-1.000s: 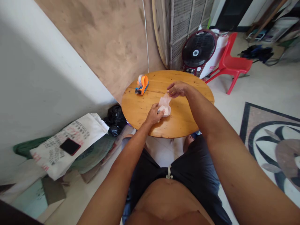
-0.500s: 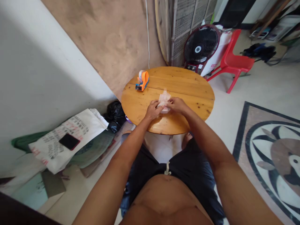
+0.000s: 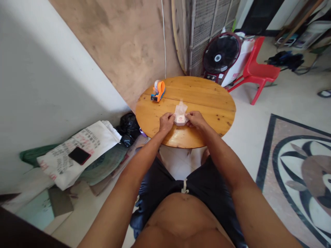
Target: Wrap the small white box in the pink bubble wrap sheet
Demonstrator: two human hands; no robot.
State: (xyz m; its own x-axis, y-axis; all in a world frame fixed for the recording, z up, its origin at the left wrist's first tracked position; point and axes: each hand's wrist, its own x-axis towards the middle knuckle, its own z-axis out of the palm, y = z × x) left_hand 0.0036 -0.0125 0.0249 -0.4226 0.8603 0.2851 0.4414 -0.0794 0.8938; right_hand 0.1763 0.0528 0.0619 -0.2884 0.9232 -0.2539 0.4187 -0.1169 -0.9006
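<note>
A small white box (image 3: 180,119) with a red print on top rests near the middle of the round wooden table. Around it is a thin, see-through plastic bag (image 3: 181,107), whose loose end is spread out on the far side. My left hand (image 3: 167,121) is closed at the box's left side, with thumb and fingers pinching the bag's edge. On the right side my right hand (image 3: 195,120) pinches the bag in the same way. Both sets of fingertips lie close against the box, and its top shows between them.
An orange and blue tape dispenser (image 3: 158,91) stands on the far left of the wooden table (image 3: 207,93). Behind the table are a fan (image 3: 221,53) and a red chair (image 3: 260,70). At the left, a phone (image 3: 79,155) lies on a white sack (image 3: 62,172) beside a black bag (image 3: 128,125).
My hands have moved apart from over the box to its two sides. The box's printed top, partly covered before, now shows. The view has shifted slightly.
</note>
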